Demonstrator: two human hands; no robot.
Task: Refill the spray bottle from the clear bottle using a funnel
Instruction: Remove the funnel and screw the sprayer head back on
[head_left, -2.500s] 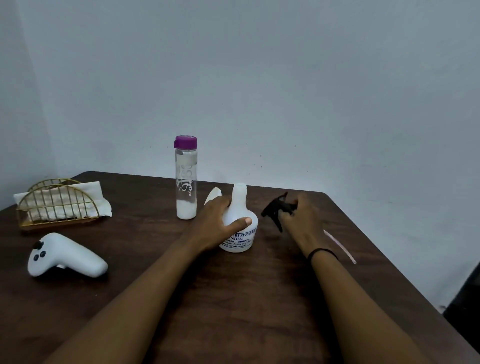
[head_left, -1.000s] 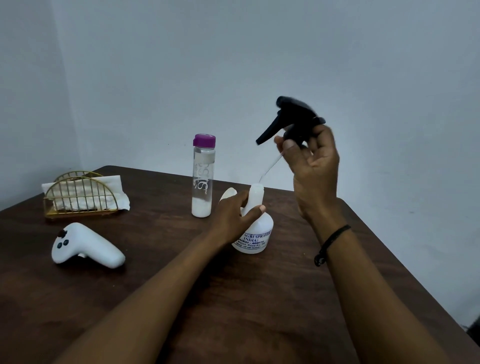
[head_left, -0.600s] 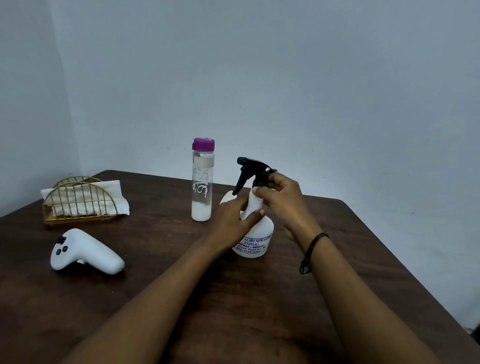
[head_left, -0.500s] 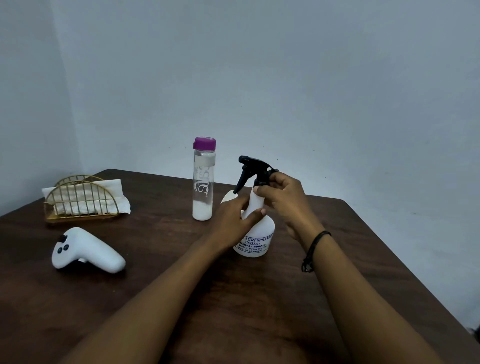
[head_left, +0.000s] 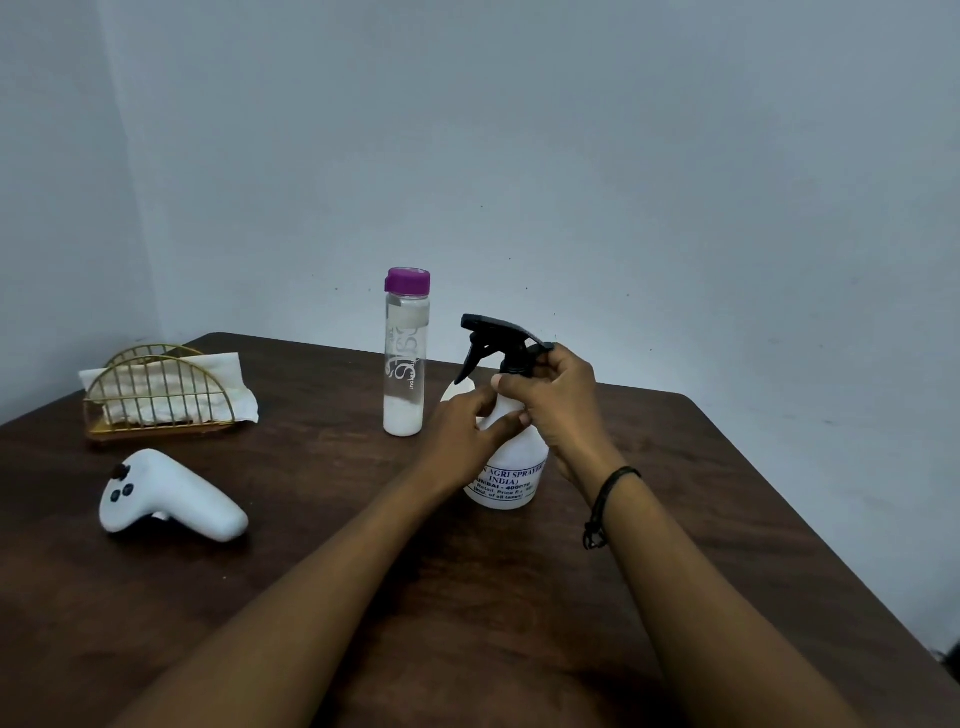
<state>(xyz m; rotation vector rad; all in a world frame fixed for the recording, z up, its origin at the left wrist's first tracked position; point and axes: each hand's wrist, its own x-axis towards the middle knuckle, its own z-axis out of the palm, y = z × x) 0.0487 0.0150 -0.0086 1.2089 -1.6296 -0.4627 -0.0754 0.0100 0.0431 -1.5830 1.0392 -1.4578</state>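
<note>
Standing capped, clear bottle (head_left: 404, 358) holds white layer at bottom.

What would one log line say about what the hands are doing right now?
left hand: holds spray bottle | right hand: grips black trigger head on neck | clear bottle: capped, upright

Clear bottle (head_left: 405, 358) stands just left of spray bottle (head_left: 511, 475).
</note>
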